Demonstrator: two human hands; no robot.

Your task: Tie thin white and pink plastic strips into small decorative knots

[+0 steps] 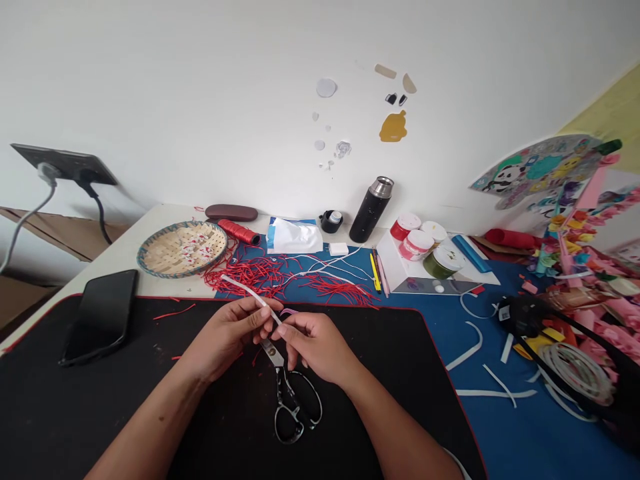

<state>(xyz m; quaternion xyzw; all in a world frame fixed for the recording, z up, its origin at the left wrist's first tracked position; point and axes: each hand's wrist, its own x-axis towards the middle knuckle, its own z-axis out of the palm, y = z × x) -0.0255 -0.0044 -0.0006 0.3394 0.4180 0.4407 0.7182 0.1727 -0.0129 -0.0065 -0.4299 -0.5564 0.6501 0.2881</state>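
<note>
Both hands meet above the scissors [290, 393]: left hand [227, 337] pinches a white strip [247, 291], right hand [313, 343] seemingly too.

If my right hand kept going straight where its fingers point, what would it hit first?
Probably the left hand: the right hand points leftward at it, with their fingertips nearly meeting where both pinch the white strip. Depth is unclear.

Both hands [227, 333] [313, 343] pinch white strip [245, 288] above scissors [290, 393].
</note>
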